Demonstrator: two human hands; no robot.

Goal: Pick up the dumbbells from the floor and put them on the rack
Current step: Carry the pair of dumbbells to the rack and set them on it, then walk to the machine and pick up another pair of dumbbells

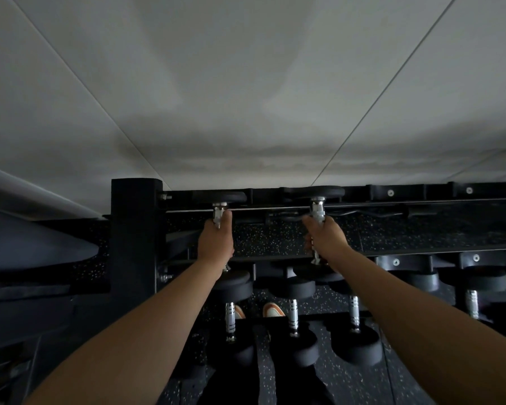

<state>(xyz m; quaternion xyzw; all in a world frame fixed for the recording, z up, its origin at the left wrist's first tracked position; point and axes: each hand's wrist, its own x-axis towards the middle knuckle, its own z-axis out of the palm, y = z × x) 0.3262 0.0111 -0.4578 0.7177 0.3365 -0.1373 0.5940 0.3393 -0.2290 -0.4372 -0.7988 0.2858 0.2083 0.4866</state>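
At the top tier of a black rack [135, 235], a person's two bare arms reach forward, each hand wrapped shut around the chrome handle of a dumbbell. Left hand [216, 241] holds the left dumbbell [220, 210]; right hand [327, 241] holds the right dumbbell [318, 207]. Both dumbbells run front to back, long axis pointing away from the person toward the pale wall [246, 83] — the far rubber heads lie at the rear rail, the near heads just below the wrists. Whether their weight already rests on the rails cannot be told. They sit side by side, near each other, at the rack's left end beside its upright post. Count: two dumbbells in hand, and at least four more stored on the lower tier [292, 314], lying the same way. Speckled floor [406, 381] shows beneath.
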